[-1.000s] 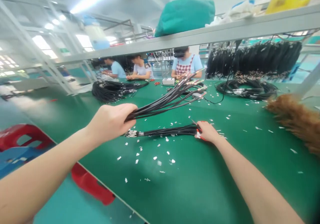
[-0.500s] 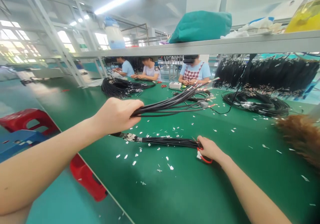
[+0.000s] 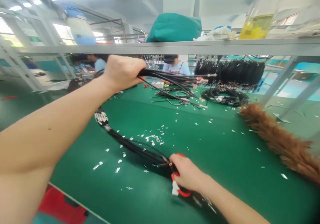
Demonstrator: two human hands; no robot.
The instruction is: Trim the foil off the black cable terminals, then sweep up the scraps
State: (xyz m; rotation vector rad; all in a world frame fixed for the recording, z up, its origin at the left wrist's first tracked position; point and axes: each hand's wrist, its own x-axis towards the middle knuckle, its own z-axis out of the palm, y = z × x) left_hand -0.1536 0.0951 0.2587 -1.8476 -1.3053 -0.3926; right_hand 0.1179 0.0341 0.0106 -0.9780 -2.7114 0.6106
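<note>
My left hand (image 3: 125,72) is raised, its fingers wrapped round a bundle of black cables (image 3: 170,77). Stripped, copper-coloured ends fan out to the right of that fist. Below my forearm a length of black cables (image 3: 135,147) with a silvery banded section (image 3: 102,118) sags down to the right. My right hand (image 3: 187,170) is closed on the lower end of this length, low over the green table. Red-handled scissors (image 3: 185,194) with a white wrap on one handle are also in my right hand; their blades are hidden.
White scraps (image 3: 155,139) litter the green tabletop (image 3: 212,164). Coiled black cables (image 3: 225,96) lie at the back, and a brown fluffy duster (image 3: 280,140) is at the right. A shelf (image 3: 170,47) spans overhead. Co-workers (image 3: 176,65) sit beyond; a red stool (image 3: 61,205) stands lower left.
My left hand has risen with the cable bundle. My right hand has come lower and nearer with the cable end and scissors. The view has swung right.
</note>
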